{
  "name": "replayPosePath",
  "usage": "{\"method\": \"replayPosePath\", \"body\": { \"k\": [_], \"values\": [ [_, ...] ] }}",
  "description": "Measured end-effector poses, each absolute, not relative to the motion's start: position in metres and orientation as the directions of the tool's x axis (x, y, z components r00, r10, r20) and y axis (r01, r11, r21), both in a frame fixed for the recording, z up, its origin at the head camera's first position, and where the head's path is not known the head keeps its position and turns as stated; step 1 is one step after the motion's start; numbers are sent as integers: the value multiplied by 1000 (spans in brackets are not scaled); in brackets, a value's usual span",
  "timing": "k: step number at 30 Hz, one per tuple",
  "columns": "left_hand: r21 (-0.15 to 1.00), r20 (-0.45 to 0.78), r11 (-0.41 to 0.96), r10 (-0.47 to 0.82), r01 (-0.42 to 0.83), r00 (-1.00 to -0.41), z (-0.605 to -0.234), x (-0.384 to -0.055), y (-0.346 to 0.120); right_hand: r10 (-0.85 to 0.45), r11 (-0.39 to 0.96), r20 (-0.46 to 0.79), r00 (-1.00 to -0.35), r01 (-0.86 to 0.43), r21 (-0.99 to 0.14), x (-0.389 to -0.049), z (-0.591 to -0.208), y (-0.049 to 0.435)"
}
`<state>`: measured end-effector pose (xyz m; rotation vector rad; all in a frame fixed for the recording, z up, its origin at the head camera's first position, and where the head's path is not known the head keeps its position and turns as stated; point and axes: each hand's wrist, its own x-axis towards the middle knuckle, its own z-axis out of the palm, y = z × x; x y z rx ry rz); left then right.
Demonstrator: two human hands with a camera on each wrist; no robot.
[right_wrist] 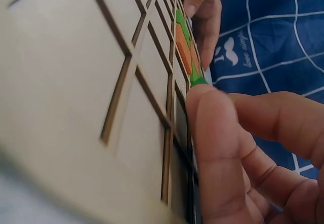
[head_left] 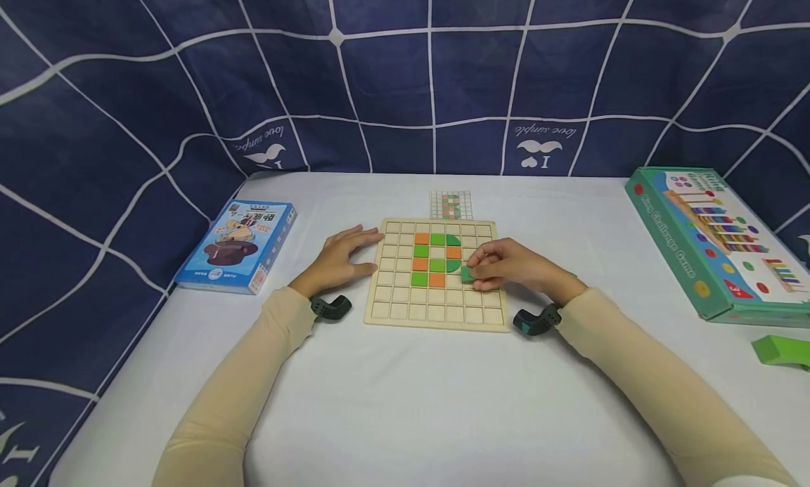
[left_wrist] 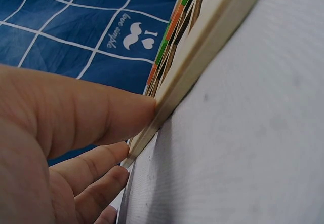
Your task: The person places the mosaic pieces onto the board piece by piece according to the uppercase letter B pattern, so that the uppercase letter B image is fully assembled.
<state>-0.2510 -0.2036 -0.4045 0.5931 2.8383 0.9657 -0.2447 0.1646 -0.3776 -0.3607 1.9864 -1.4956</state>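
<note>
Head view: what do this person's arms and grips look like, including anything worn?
The left sleeve and right sleeve are long and beige, reaching the wrists. The left grip and right grip are ungloved. The left wrist device and right wrist device are dark and curved; the right one bears a small green patch. No cables show.

blue box (head_left: 230, 247) left; green box (head_left: 718, 244) right; green block (head_left: 780, 351); navy cloth (head_left: 392, 72)

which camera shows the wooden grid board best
The head view: all four corners of the wooden grid board show from above. The left wrist view shows it nearly edge-on; the right wrist view gives a slanted, cropped close-up.
</note>
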Motion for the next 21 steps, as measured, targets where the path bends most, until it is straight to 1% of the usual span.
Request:
{"method": "replayPosePath", "body": {
  "k": [6, 21],
  "values": [
    [599, 46, 726, 390, 338, -920, -405, -251, -204, -582, 361, -318, -749, 112, -926, -246, -376, 153],
    [594, 34, 733, 389, 332, -920, -407, -253, -205, -588, 410, -303, -750, 47, -911, -241, -374, 136]
  ]
}}
